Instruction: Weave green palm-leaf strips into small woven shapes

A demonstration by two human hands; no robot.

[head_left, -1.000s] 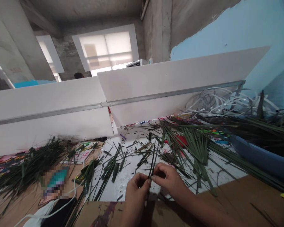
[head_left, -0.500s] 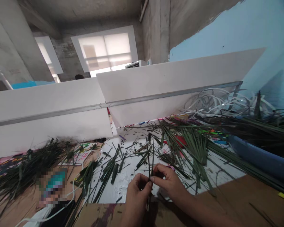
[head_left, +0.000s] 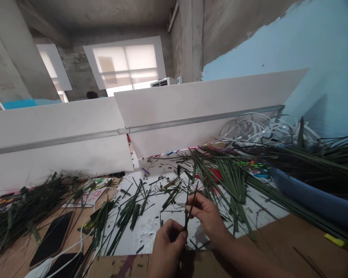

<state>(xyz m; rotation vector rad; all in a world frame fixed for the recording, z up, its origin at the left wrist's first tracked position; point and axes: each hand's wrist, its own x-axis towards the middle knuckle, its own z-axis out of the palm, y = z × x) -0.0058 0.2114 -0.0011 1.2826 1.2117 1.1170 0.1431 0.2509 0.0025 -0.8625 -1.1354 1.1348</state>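
Thin dark green leaf strips (head_left: 186,217) stand nearly upright between my hands, their tips spreading apart at the top. My left hand (head_left: 168,241) is closed, thumb and forefinger pinching the strips low down. Higher up, my right hand (head_left: 205,213) pinches them from the right with its fingertips. A silver pointed blade (head_left: 179,205), looking like that of small scissors, shows just left of my right fingertips; its other end is hidden behind the hand. Cut leaf pieces (head_left: 129,212) lie on the white sheet (head_left: 146,231) under and beyond my hands.
Green leaf bundles lie right (head_left: 234,177) and left (head_left: 26,212). A blue basin (head_left: 313,197) with long leaves stands at right, near coiled white strips (head_left: 258,127). A phone (head_left: 53,237) and white cable (head_left: 81,239) lie left. White panels (head_left: 174,108) stand behind.
My right hand has risen a little along the strips, away from my left hand. The silver blade now shows. The view has shifted slightly, and the phone at left is now uncovered.
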